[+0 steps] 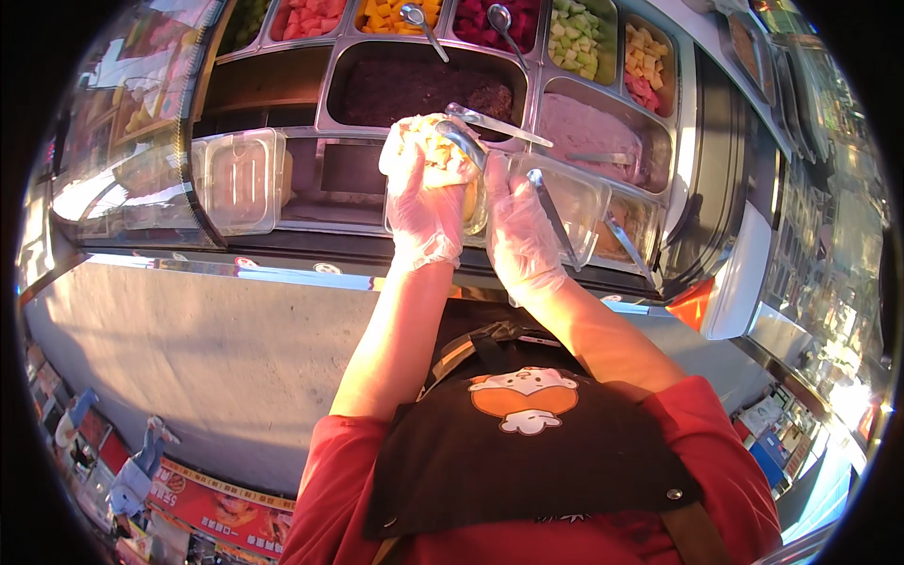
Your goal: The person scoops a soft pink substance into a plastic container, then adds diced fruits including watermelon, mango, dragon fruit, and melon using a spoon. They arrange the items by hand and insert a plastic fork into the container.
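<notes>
Over the counter's near edge, my left hand (426,221), in a clear plastic glove, is closed round a pale, lumpy food wrap (407,141) and holds its heaped top upward. My right hand (524,231), gloved alike, is closed on a metal spatula (461,143). The curved blade rests against the right side of the filling; the gloved fingers hide its handle. What the filling consists of is too blurred to tell. Just beyond both hands lies a metal pan of dark purple paste (395,94), with another metal utensil (499,124) across its near rim.
Pans of diced red fruit (311,17), yellow fruit (391,13) and green fruit (574,40) line the back. A lilac paste (589,127) fills a pan to the right. Clear lidded containers (240,179) stand at left. A glass guard (141,141) bounds the left side.
</notes>
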The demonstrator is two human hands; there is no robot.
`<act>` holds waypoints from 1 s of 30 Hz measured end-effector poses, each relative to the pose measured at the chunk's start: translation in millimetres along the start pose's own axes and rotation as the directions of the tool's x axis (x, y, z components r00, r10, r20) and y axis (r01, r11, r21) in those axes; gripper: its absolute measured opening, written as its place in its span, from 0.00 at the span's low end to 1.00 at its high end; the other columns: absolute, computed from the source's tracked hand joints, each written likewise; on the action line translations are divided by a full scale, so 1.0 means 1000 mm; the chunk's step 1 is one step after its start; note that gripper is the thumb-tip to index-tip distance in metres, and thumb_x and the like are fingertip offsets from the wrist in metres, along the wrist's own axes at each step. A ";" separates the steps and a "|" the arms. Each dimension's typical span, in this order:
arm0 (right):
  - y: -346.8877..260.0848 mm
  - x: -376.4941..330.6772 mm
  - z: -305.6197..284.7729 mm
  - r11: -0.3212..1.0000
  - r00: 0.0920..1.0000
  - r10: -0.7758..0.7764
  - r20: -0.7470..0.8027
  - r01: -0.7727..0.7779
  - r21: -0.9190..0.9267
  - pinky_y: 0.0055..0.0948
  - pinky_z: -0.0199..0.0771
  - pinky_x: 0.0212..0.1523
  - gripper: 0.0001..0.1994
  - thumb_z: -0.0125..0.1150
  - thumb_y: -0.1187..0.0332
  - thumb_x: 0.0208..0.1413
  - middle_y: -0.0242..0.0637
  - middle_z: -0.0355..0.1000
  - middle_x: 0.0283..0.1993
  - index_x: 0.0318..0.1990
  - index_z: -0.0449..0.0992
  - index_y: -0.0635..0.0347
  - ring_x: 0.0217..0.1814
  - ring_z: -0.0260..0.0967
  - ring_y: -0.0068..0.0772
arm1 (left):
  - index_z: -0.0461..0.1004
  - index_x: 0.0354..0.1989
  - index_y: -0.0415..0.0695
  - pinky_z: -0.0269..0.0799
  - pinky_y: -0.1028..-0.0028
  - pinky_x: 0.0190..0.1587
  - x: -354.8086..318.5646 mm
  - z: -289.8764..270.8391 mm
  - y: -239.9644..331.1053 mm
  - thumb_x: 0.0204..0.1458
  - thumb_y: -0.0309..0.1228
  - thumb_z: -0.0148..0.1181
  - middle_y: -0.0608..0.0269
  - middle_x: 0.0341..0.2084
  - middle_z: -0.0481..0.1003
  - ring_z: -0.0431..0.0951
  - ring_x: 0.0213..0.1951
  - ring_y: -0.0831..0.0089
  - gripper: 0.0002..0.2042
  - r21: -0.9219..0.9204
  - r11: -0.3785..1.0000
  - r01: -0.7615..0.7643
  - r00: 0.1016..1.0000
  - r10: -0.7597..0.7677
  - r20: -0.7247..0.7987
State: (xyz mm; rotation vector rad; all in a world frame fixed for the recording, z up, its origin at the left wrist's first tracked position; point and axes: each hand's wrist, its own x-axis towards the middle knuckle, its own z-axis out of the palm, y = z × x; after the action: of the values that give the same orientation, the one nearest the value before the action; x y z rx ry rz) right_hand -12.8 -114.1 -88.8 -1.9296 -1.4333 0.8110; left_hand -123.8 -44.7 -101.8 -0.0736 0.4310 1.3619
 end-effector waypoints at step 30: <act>0.002 0.038 -0.053 0.706 0.803 -0.457 0.382 0.589 -0.393 0.33 0.75 0.38 0.09 0.57 0.68 0.64 0.37 0.75 0.32 0.45 0.78 0.63 0.35 0.74 0.33 | 0.71 0.47 0.45 0.81 0.74 0.38 0.024 -0.066 0.074 0.56 0.16 0.61 0.59 0.42 0.75 0.78 0.42 0.67 0.13 0.198 0.975 0.104 0.973 -0.141 0.183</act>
State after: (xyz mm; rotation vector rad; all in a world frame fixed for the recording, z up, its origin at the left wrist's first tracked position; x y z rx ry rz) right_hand 38.0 -83.3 -60.7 -1.6113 -2.4091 0.4421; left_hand -207.9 -26.2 -156.4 0.1856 0.3801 1.1874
